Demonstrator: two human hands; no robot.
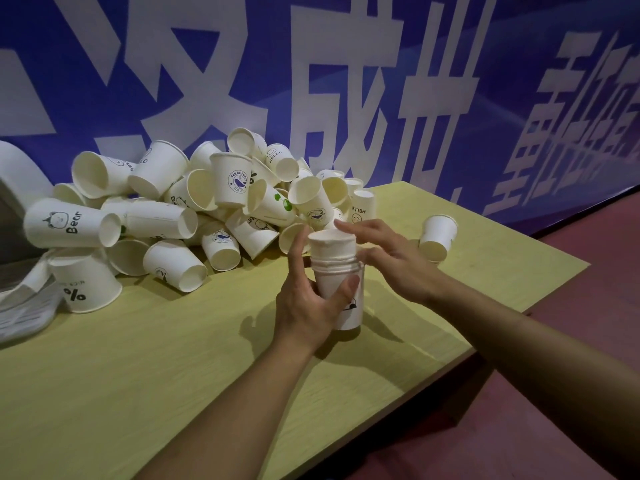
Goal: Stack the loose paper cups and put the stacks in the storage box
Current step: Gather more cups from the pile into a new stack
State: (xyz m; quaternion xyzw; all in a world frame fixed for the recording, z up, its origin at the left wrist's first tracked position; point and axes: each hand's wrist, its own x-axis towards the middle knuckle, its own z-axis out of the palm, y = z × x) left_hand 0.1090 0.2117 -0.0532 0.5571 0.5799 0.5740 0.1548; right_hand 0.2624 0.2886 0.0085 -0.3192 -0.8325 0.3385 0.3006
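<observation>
A big heap of loose white paper cups (180, 209) with printed logos lies on the yellow-green table (145, 368), against the blue banner. My left hand (308, 303) grips a short stack of nested cups (337, 271) held upright just above the table. The top cup of that stack sits high in the one below. My right hand (388, 258) hovers beside the stack's rim, fingers spread, fingertips touching or nearly touching the top cup. One single cup (437, 237) stands upside down apart, at the right of the heap. No storage box shows in the head view.
A crumpled clear plastic bag (24, 306) and a grey rounded object (14, 188) lie at the far left edge. The table's right edge (485, 348) runs diagonally, with reddish floor (571, 306) beyond. The blue banner (346, 81) stands directly behind the heap.
</observation>
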